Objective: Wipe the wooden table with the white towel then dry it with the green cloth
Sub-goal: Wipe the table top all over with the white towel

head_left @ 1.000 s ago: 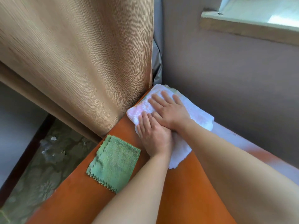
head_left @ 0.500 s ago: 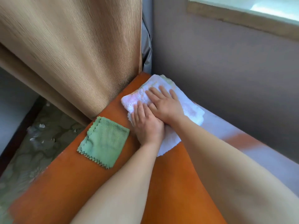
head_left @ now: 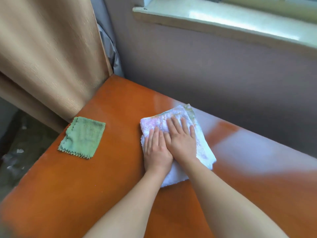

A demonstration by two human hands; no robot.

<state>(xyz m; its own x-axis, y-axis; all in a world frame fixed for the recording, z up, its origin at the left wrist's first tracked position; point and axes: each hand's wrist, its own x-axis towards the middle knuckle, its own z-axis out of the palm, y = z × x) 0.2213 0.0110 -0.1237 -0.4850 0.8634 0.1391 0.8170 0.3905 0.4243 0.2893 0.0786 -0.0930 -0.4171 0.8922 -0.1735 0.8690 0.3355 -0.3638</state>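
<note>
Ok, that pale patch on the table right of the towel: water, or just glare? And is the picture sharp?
Head view: the pale patch looks like glare from the window sill on the glossy table; wetness cannot be told. Towel, both hands (left, right) and green cloth are fairly sharp; the curtain and frame edges are soft and bent by the wide lens.

Both hands lie flat, side by side, pressing a folded white towel (head_left: 175,134) on the orange wooden table (head_left: 85,186): left hand (head_left: 157,152), right hand (head_left: 181,143). A green cloth (head_left: 83,137) lies apart beside a tan curtain (head_left: 51,57)
</note>
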